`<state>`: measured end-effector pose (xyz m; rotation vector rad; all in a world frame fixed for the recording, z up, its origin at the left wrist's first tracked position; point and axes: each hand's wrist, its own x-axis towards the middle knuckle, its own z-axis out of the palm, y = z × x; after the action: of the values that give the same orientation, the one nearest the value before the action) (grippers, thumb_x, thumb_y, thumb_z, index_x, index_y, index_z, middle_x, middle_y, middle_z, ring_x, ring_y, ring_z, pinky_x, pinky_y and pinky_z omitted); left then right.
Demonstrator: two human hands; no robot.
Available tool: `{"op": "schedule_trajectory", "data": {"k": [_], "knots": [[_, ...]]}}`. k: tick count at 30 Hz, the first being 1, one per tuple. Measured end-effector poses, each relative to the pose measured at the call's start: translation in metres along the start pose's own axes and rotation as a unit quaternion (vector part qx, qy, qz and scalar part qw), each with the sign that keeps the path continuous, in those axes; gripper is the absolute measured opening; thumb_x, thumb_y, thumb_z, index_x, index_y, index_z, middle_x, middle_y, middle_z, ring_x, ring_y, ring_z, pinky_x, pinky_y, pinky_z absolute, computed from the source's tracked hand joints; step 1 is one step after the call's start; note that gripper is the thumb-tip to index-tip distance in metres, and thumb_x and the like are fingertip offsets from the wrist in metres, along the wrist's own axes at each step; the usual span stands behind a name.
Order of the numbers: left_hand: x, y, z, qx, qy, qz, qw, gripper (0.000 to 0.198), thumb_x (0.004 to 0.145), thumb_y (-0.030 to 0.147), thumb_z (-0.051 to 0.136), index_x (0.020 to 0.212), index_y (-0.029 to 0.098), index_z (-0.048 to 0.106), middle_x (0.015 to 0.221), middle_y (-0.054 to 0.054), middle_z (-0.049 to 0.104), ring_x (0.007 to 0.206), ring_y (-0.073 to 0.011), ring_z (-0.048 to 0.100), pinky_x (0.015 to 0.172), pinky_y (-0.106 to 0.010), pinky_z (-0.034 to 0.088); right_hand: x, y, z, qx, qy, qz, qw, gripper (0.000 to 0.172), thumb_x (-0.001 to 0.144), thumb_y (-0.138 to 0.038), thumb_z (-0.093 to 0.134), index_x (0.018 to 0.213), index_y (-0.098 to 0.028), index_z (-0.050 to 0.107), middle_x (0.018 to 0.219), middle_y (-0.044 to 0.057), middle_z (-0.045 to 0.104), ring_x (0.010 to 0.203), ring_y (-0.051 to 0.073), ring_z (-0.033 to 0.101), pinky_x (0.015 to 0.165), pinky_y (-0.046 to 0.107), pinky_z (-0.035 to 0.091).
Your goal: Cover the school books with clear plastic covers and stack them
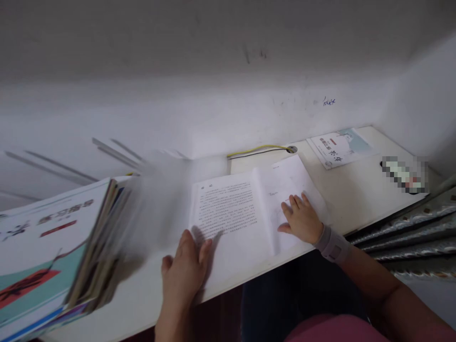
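The person's right hand (299, 221) lies flat on the right-hand page of an open book (228, 209), fingers spread and pressing down, with a grey wrist brace (331, 244) around the wrist. That page carries only a little sparse writing and a red mark, while the left-hand page is full of dense printed text. The left hand (183, 270) is open, its fingers loosely parted, at the lower edge of the left-hand page; whether the fingertips touch the paper, I cannot tell. Neither hand pinches anything.

The book sits near the front edge of a white desk (359, 204), which runs along a scuffed white wall (213, 114). To the left, a thick stack of books (46, 251) with a teal, red and white cover juts past the desk's front edge; its right side smears into motion blur, so its pages can't be made out.

Toward the back right corner lies a thin printed booklet (340, 147), and nearer the right end a pixelated object (404, 173) can't be identified. At the back edge, a yellow-and-black cable (256, 151) runs into a round desk grommet (291, 149) — the only thing held in that opening.
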<state>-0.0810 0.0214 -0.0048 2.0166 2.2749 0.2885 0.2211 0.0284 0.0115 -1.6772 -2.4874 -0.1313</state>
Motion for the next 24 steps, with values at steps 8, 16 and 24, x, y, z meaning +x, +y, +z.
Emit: {"op": "schedule_trajectory", "data": {"k": [8,16,24], "knots": [[0.001,0.002,-0.004,-0.015,0.003,-0.038,0.999,0.057,0.093,0.037,0.026,0.138,0.002,0.033,0.130,-0.023,0.051,0.119,-0.0295,0.050,0.105,-0.048,0.027,-0.002,0.001,-0.004,-0.005,0.007,-0.024,1.000,0.063,0.085,-0.048,0.053,0.128,-0.001,0.047,0.135,0.028,0.043,0.129,0.036,0.036,0.108,0.054,0.019],[0.000,-0.002,0.001,-0.017,0.030,-0.007,0.999,0.051,0.094,0.037,0.025,0.132,0.008,0.043,0.139,-0.021,0.043,0.130,-0.0273,0.039,0.106,-0.050,0.026,-0.033,-0.022,0.004,0.061,-0.006,-0.043,0.997,0.060,0.091,-0.047,0.042,0.136,-0.007,0.040,0.144,0.022,0.034,0.136,0.031,0.026,0.108,0.049,0.026],[0.001,-0.003,-0.001,-0.030,0.011,-0.017,0.999,0.047,0.094,0.033,0.025,0.131,0.011,0.042,0.140,-0.020,0.041,0.132,-0.0254,0.036,0.106,-0.051,0.025,-0.032,-0.022,0.003,0.068,-0.019,-0.021,0.997,0.060,0.090,-0.045,0.045,0.135,-0.007,0.040,0.145,0.022,0.032,0.137,0.032,0.021,0.109,0.050,0.024]]}}
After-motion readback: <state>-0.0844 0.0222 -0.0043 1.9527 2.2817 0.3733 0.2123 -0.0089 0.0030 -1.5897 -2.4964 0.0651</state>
